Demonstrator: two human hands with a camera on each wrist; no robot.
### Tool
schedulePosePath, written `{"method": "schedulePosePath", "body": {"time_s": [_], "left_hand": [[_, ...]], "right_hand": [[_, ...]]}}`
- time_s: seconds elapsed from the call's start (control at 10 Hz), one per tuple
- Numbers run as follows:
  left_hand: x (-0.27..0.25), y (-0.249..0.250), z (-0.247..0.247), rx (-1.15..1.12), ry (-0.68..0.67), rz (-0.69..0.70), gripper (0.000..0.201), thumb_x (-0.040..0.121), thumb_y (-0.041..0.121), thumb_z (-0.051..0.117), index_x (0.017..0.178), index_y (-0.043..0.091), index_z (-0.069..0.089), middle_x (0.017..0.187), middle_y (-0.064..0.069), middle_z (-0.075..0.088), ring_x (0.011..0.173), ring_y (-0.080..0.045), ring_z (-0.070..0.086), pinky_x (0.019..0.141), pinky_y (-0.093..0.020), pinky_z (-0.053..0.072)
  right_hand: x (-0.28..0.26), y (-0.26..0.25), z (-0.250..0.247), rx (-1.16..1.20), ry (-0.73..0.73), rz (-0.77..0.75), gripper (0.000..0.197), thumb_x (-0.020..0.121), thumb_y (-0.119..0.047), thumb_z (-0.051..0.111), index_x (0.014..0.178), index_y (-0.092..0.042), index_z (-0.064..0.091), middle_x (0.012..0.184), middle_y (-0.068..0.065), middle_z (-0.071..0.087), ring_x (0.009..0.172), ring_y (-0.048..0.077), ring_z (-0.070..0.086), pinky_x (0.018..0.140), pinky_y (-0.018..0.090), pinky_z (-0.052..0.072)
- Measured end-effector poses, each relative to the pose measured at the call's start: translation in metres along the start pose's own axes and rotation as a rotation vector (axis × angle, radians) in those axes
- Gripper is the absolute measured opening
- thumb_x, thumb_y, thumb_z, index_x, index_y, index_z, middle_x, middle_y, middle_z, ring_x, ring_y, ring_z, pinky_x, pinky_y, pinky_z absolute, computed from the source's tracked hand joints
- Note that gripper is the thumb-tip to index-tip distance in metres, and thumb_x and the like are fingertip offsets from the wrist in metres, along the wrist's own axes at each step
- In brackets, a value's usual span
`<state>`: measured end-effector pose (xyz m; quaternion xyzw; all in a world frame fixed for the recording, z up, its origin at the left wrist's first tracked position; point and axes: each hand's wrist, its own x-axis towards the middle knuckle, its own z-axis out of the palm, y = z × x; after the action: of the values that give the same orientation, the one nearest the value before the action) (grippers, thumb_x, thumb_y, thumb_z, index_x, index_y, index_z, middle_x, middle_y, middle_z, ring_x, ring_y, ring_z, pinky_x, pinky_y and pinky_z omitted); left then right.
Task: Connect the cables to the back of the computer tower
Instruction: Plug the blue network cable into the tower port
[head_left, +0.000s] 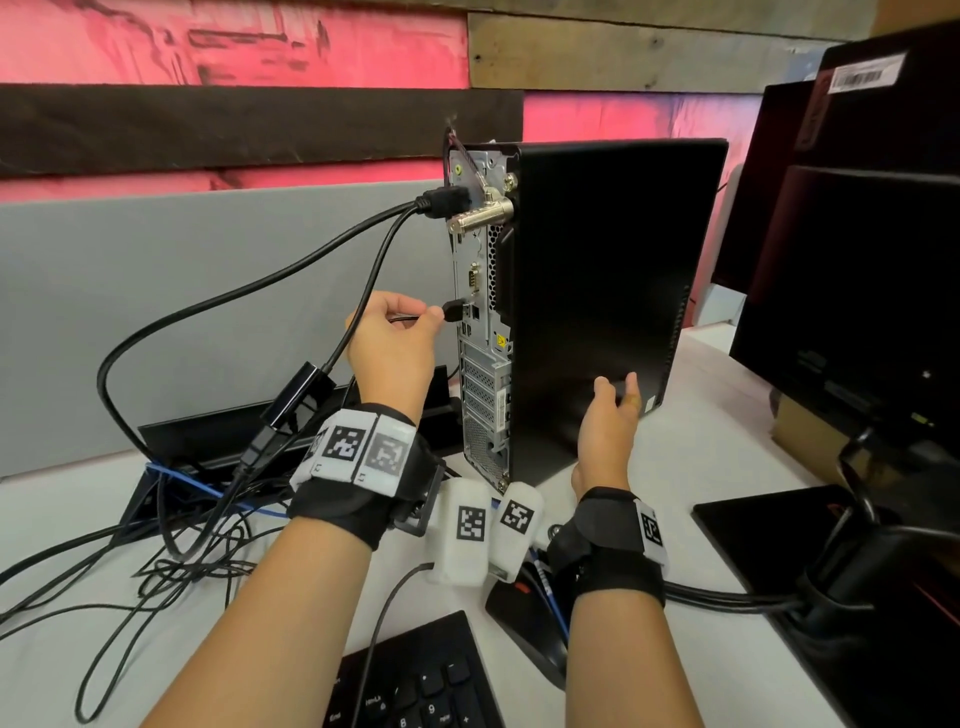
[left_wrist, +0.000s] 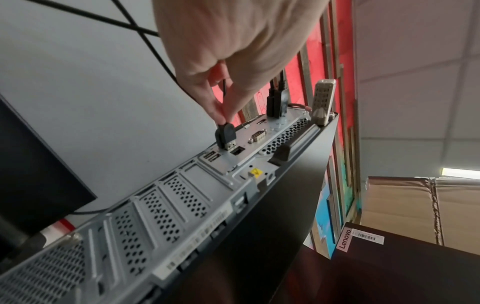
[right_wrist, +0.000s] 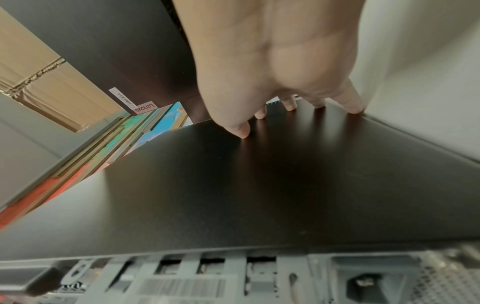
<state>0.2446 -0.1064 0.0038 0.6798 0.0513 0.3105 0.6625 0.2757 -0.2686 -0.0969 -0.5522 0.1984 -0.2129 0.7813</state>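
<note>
"Lenovo" label (left_wrist: 345, 241) showing on a black box beside the computer tower (head_left: 597, 291) standing on the tabletop (head_left: 691, 447), left hand (head_left: 389, 338) pinching a USB plug (head_left: 453, 310) just at the rear ports, right hand (head_left: 610, 415) pressing flat, fingers straight, against the tower's side panel.

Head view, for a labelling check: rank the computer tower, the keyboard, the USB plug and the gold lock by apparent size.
1. computer tower
2. keyboard, cut off by the frame edge and nearer the camera
3. gold lock
4. USB plug, pinched by the left hand
</note>
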Motion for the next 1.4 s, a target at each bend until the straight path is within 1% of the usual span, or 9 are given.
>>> {"method": "schedulePosePath", "body": {"time_s": [0.1, 0.4, 0.6, 0.7, 1.0, 1.1, 1.2, 1.3, 1.4], "left_hand": [[-0.002, 0.002, 0.002, 0.046, 0.016, 0.039, 0.031, 0.084, 0.012, 0.067, 0.067, 0.026, 0.045, 0.063, 0.012, 0.046, 0.054, 0.001, 0.042, 0.056, -0.010, 0.037], [-0.004, -0.001, 0.003, 0.126, 0.069, 0.128, 0.012, 0.085, 0.010, 0.067, 0.084, 0.011, 0.055, 0.067, 0.012, 0.048, 0.056, 0.002, 0.045, 0.050, 0.002, 0.040], [-0.006, 0.004, 0.006, 0.182, 0.060, 0.153, 0.024, 0.084, 0.008, 0.066, 0.070, 0.020, 0.052, 0.068, 0.011, 0.050, 0.057, 0.001, 0.047, 0.048, 0.001, 0.040], [-0.007, 0.006, 0.009, 0.227, 0.056, 0.175, 0.020, 0.085, 0.007, 0.065, 0.072, 0.017, 0.054, 0.074, 0.004, 0.054, 0.057, 0.000, 0.047, 0.044, 0.001, 0.040], [-0.010, 0.008, 0.004, 0.246, 0.012, 0.196, 0.008, 0.087, 0.006, 0.062, 0.084, 0.012, 0.057, 0.074, 0.005, 0.049, 0.055, -0.002, 0.044, 0.043, -0.002, 0.040], [-0.011, 0.001, -0.006, 0.294, -0.020, 0.274, 0.008, 0.086, 0.009, 0.062, 0.087, 0.017, 0.058, 0.082, 0.009, 0.049, 0.062, 0.002, 0.048, 0.061, -0.004, 0.042], [-0.013, -0.008, -0.023, 0.308, -0.061, 0.348, 0.009, 0.088, 0.012, 0.059, 0.094, 0.019, 0.058, 0.102, 0.007, 0.049, 0.074, 0.005, 0.058, 0.068, -0.001, 0.044], [-0.017, -0.011, -0.039, 0.316, -0.039, 0.447, 0.010, 0.088, 0.014, 0.059, 0.092, 0.022, 0.057, 0.105, 0.002, 0.043, 0.068, -0.002, 0.059, 0.064, -0.008, 0.049], [-0.027, -0.012, -0.044, 0.309, -0.004, 0.549, 0.006, 0.086, 0.015, 0.055, 0.082, 0.018, 0.058, 0.078, 0.003, 0.044, 0.057, -0.001, 0.044, 0.052, -0.015, 0.036]], "right_hand": [[-0.001, 0.000, 0.000, 0.002, -0.003, 0.008, 0.056, 0.099, -0.028, 0.045, 0.150, -0.035, 0.024, 0.157, 0.000, 0.026, 0.140, 0.024, 0.034, 0.110, 0.038, 0.033], [-0.001, 0.001, -0.001, 0.012, -0.006, 0.010, 0.056, 0.099, -0.028, 0.045, 0.150, -0.034, 0.023, 0.157, 0.001, 0.026, 0.140, 0.024, 0.034, 0.111, 0.039, 0.032], [0.000, 0.001, -0.001, 0.001, -0.008, 0.007, 0.057, 0.098, -0.028, 0.045, 0.150, -0.035, 0.023, 0.157, 0.001, 0.026, 0.140, 0.025, 0.034, 0.111, 0.040, 0.032], [-0.001, 0.001, -0.001, -0.005, -0.012, 0.013, 0.057, 0.099, -0.028, 0.044, 0.150, -0.035, 0.023, 0.157, 0.001, 0.025, 0.140, 0.025, 0.034, 0.110, 0.038, 0.032], [-0.001, 0.000, -0.002, -0.012, -0.006, 0.029, 0.056, 0.099, -0.026, 0.044, 0.150, -0.034, 0.024, 0.157, 0.000, 0.026, 0.138, 0.025, 0.036, 0.108, 0.037, 0.033], [-0.002, -0.001, -0.002, -0.009, -0.005, 0.038, 0.055, 0.099, -0.024, 0.045, 0.150, -0.034, 0.025, 0.156, 0.000, 0.026, 0.138, 0.024, 0.036, 0.108, 0.037, 0.034], [-0.002, -0.003, -0.001, -0.004, 0.001, 0.036, 0.055, 0.098, -0.023, 0.045, 0.150, -0.033, 0.026, 0.156, 0.001, 0.028, 0.138, 0.024, 0.037, 0.107, 0.034, 0.034], [-0.001, -0.004, -0.001, 0.009, 0.013, 0.043, 0.056, 0.097, -0.021, 0.045, 0.149, -0.031, 0.027, 0.154, 0.002, 0.030, 0.133, 0.021, 0.041, 0.098, 0.028, 0.034], [-0.002, -0.004, -0.003, 0.004, 0.025, 0.066, 0.055, 0.097, -0.020, 0.046, 0.148, -0.030, 0.030, 0.152, 0.003, 0.034, 0.118, 0.018, 0.046, 0.091, 0.027, 0.033]]}}
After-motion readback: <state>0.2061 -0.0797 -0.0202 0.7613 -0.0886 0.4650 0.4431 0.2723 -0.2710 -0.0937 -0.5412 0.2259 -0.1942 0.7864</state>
